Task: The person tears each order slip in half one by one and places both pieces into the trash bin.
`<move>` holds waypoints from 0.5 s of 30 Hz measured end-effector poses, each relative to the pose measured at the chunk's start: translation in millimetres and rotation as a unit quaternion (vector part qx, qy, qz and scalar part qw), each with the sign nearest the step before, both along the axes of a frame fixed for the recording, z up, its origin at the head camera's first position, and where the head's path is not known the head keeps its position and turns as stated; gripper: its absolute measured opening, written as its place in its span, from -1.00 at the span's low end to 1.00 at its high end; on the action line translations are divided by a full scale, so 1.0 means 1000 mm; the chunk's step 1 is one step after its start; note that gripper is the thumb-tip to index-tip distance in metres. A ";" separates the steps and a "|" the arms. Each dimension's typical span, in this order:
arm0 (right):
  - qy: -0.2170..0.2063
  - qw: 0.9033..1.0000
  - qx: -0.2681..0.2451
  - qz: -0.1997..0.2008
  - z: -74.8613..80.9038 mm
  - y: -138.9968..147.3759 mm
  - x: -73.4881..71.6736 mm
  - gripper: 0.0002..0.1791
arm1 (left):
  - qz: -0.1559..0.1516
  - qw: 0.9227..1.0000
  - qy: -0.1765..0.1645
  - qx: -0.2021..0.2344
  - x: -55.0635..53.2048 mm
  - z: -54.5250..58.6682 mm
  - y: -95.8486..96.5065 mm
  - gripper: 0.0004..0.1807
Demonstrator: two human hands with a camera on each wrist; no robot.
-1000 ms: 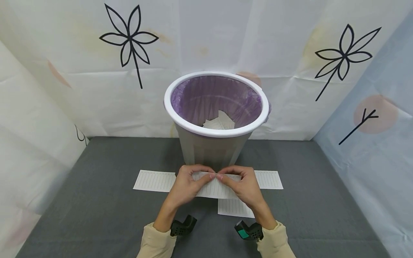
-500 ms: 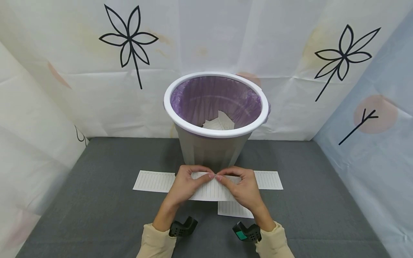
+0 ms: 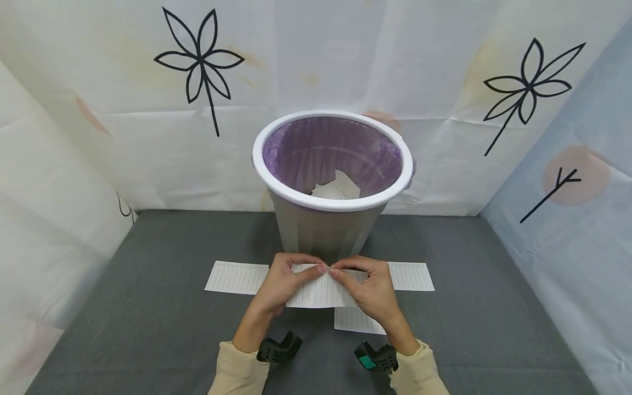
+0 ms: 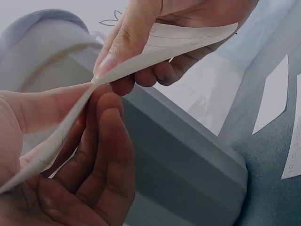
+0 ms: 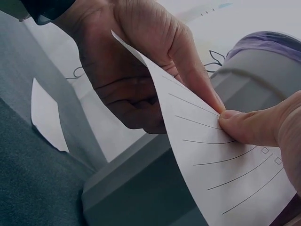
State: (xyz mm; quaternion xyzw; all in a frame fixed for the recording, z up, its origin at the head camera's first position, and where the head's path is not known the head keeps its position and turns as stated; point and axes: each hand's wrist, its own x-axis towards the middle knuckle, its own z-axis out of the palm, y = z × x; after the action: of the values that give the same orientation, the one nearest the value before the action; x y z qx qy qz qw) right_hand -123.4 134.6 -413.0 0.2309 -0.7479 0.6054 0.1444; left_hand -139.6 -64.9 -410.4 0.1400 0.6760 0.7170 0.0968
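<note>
Between both hands a white lined paper slip [image 3: 318, 295] is held up in front of the bin. My left hand [image 3: 282, 281] pinches its top edge with thumb and index finger. Right beside that, fingertips meeting, my right hand [image 3: 371, 286] pinches the same edge. In the right wrist view the slip [image 5: 197, 146] bows and shows printed lines with small boxes. Seen from the left wrist, it appears nearly edge-on [image 4: 155, 56], the two thumbs close together at its middle. More lined slips lie on the table: a left one [image 3: 237, 277], a right one [image 3: 413, 276] and a nearer one [image 3: 357, 320].
A grey bin [image 3: 321, 227] with a white rim and purple liner [image 3: 326, 142] stands just behind the hands. Pale paper pieces [image 3: 338, 186] lie inside it. Printed cloth walls [image 3: 123, 159] enclose the dark grey tabletop [image 3: 163, 329] at the back and sides.
The held slip's lower edge has dropped a little and shifted left. My right hand has edged slightly left; both hands keep their pinch at the top edge.
</note>
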 end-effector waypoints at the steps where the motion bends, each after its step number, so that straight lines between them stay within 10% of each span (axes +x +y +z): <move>1: 0.002 1.000 -0.001 -0.001 0.000 0.000 0.000 -0.85 | -0.001 1.000 -0.002 0.002 0.000 0.000 0.000 -0.80; 15: -0.019 0.999 -0.003 -0.026 -0.001 -0.003 0.001 -0.89 | 0.010 1.000 -0.021 0.013 -0.001 -0.001 -0.001 -0.79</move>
State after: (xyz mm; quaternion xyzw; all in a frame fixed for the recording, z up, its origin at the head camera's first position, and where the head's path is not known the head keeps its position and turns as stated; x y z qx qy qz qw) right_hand -122.7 131.3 -414.1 0.1996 -0.7547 0.6078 0.1459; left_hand -140.4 -66.2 -411.0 0.1195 0.6662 0.7291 0.1017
